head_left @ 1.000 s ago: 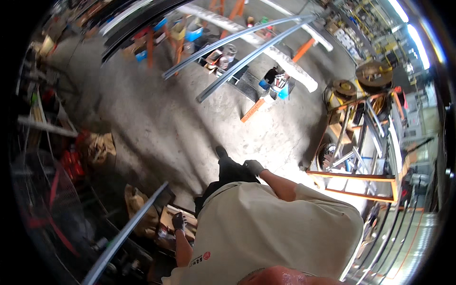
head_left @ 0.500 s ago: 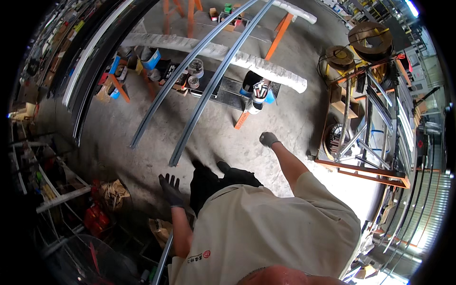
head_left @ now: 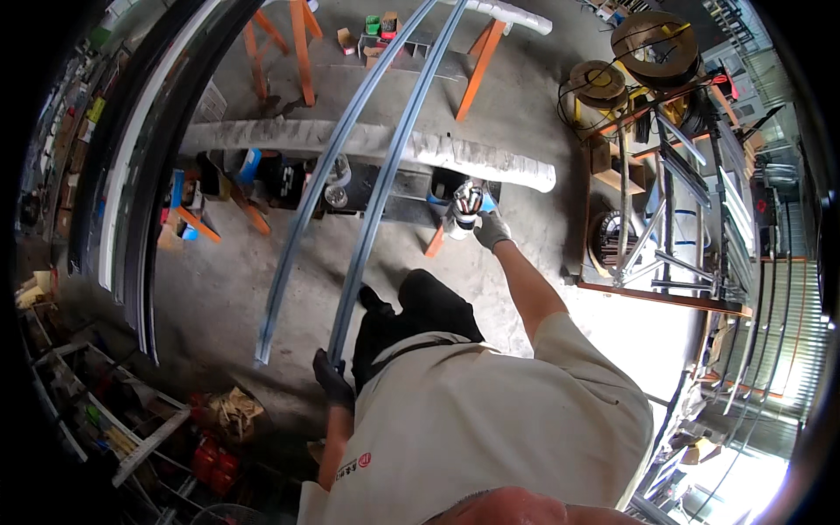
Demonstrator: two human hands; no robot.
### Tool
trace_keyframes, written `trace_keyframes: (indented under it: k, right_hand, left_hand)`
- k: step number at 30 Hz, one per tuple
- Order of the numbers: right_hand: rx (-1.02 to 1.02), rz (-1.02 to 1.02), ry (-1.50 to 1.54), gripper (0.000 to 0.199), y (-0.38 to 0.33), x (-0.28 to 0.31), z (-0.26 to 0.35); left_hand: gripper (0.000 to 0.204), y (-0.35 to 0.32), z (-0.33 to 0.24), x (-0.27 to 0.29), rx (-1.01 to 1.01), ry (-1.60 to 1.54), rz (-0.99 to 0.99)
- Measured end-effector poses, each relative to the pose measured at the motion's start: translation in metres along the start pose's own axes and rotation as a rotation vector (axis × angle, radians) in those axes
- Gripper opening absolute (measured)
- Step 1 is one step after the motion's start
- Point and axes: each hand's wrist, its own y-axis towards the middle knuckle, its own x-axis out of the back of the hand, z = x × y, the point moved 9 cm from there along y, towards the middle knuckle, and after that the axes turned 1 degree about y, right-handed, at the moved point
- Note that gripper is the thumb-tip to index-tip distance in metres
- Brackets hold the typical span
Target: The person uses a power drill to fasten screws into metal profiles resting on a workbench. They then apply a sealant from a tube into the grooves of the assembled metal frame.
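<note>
Two long grey metal rails [head_left: 372, 197] lie side by side across a horizontal beam wrapped in pale sheeting [head_left: 490, 157], their near ends reaching toward me. At the near end of the right-hand rail, my left hand [head_left: 334, 381] in a dark glove has its fingers round the rail's tip. My right hand [head_left: 493, 230], gloved in grey, is stretched forward beside a white bucket [head_left: 457, 226] full of small parts or tools. Its fingers are bent at the bucket's side; whether they hold anything is hidden.
Dark long profiles [head_left: 140, 219] stretch along the left. An orange-framed rack [head_left: 665, 297] with metal bars stands right, below large cable reels [head_left: 654, 48]. Orange trestle legs [head_left: 302, 52] rise beyond the beam. A ladder-like frame [head_left: 149, 446] and red objects [head_left: 213, 464] lie lower left.
My left hand went from spread fingers to holding the rail's end. My right hand moved forward to the bucket. I have stepped closer, and the view has shifted.
</note>
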Motion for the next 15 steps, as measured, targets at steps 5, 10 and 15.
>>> trace_keyframes:
  k: [5,10,15]
  right_hand:
    - [0.264,-0.185,-0.227,0.071,0.112,-0.037,-0.034]
    - [0.151,-0.056,-0.129,0.049,0.118,0.009,0.018]
    - [0.285,-0.119,-0.352,0.017,0.142,-0.009,0.008]
  left_hand:
    - [0.044,0.054,-0.001,0.001,-0.207,0.353,0.116]
    - [0.04,0.06,0.024,0.036,0.171,0.37,-0.114]
    - [0.037,0.04,0.009,0.015,0.162,0.336,-0.243]
